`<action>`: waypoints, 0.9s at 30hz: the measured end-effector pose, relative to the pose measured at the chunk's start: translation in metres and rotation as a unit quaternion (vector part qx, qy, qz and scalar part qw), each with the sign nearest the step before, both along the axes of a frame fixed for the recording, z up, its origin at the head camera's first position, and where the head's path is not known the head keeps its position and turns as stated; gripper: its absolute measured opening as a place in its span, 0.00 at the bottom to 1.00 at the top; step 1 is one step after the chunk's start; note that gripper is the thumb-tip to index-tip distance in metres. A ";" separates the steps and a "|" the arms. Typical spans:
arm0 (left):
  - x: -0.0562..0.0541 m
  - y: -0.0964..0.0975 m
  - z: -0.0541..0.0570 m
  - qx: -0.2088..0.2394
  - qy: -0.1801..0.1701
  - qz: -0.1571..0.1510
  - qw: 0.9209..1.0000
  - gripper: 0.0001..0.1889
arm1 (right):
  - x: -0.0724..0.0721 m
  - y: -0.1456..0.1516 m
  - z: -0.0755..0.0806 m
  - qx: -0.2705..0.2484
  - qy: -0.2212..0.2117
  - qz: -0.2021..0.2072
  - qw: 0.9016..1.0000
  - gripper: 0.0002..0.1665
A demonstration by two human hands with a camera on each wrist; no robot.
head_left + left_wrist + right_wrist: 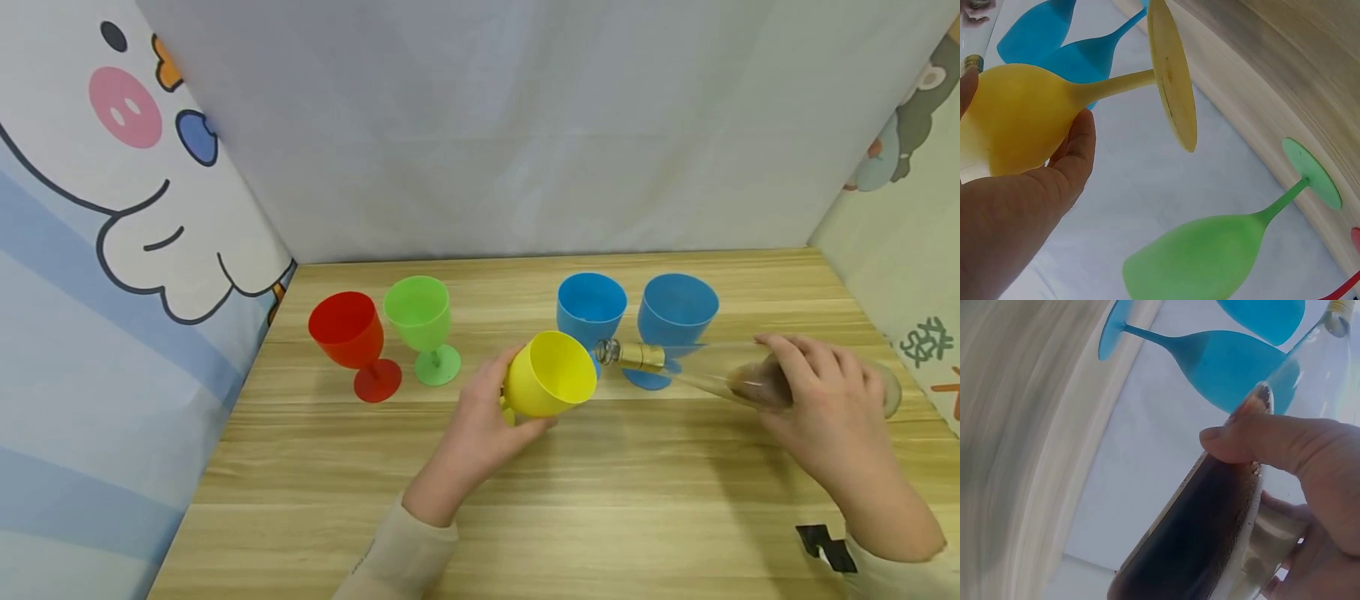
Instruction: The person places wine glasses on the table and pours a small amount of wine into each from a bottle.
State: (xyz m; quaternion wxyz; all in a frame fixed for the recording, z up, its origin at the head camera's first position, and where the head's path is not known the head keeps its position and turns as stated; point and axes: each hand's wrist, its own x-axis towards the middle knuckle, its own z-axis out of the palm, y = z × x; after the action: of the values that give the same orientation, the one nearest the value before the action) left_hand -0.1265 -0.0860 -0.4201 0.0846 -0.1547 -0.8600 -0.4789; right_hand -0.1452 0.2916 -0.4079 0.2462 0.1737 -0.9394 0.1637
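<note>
My left hand (480, 421) grips a yellow plastic goblet (551, 375) round its bowl, tilted so its mouth faces up and to the right. In the left wrist view the goblet's stem and round foot (1172, 75) hang free of the table. With my right hand (828, 408) I hold a clear glass bottle (708, 367) by its body, lying nearly level with its neck toward the goblet. The bottle's gold-banded mouth (611, 352) is right beside the goblet's rim. Dark brown liquid (1191, 531) lies in the bottle's body in the right wrist view.
A red goblet (348, 329) and a green goblet (420, 312) stand upright at the left of the wooden table (525, 533). Two blue goblets (591, 300) stand behind the bottle. Black tape (825, 547) is near my right sleeve. A pale cloth wall (525, 125) closes the back.
</note>
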 end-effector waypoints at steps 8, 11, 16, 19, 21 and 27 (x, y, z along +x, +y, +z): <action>0.001 0.001 0.000 0.005 -0.014 -0.014 1.000 0.45 | 0.000 0.000 -0.001 0.022 0.014 -0.006 1.000 0.53; 0.001 0.002 0.000 0.002 -0.024 -0.014 1.000 0.46 | -0.001 0.000 -0.001 0.025 0.019 -0.002 1.000 0.53; 0.001 0.001 0.000 -0.004 -0.027 -0.014 1.000 0.46 | -0.001 0.001 0.000 0.028 0.027 0.000 0.999 0.54; 0.001 0.000 0.000 -0.006 -0.028 -0.015 0.999 0.45 | -0.001 0.001 0.001 0.029 0.031 0.001 0.999 0.55; 0.001 0.000 0.000 -0.007 -0.029 -0.016 0.999 0.45 | -0.001 0.001 0.002 0.033 0.032 0.001 0.999 0.56; 0.002 0.000 0.001 -0.013 -0.037 -0.018 0.999 0.46 | -0.002 0.002 0.004 0.039 0.043 0.003 0.998 0.57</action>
State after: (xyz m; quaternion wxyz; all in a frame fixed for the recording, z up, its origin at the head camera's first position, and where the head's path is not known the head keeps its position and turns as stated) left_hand -0.1246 -0.0865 -0.4195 0.0421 -0.1531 -0.8656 -0.4749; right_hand -0.1471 0.2932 -0.4038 0.2785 0.1930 -0.9331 0.1207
